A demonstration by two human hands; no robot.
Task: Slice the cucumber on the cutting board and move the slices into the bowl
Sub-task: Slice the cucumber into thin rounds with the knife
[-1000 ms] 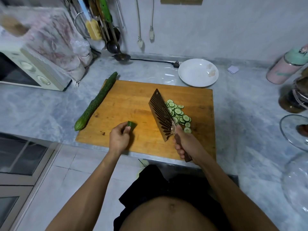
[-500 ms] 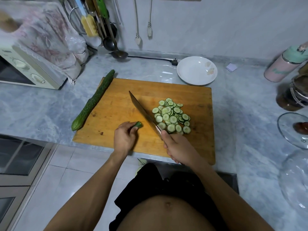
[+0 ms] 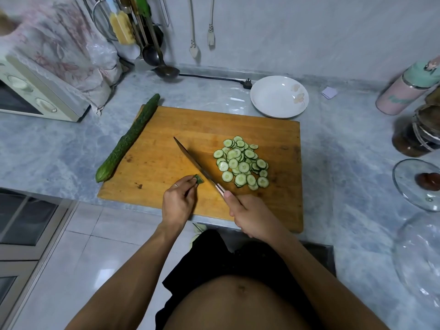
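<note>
- The right hand [image 3: 252, 216] was at the near edge of the cutting board [image 3: 166, 129], fingers wrapped around the handle of the knife [image 3: 193, 159], thumb extended along the handle top.
- The left hand [image 3: 178, 203] lay just left of the right hand, fingertips pinching the cucumber end piece [image 3: 199, 179] against the board.
- The knife blade stood edge-down on the board, running from the handle away and to the left, directly beside the end piece on its right side.
- The cucumber slices [image 3: 241, 163] formed an overlapping pile on the board's right half, just right of the blade and apart from it.
- Bare board surface remained between the pile and the right edge, and across the whole far strip.
- A whole cucumber [image 3: 128, 139] lay along the board's left edge, its far end resting on the far-left corner, its near end on the countertop [image 3: 59, 148].
- The bowl [image 3: 279, 96] sat on the countertop, touching or just beyond the board's far edge, right of centre, holding no slices.
- A black plug [image 3: 247, 84] lay just left of the bowl; a toaster oven [image 3: 35, 96] stood at far left.
</note>
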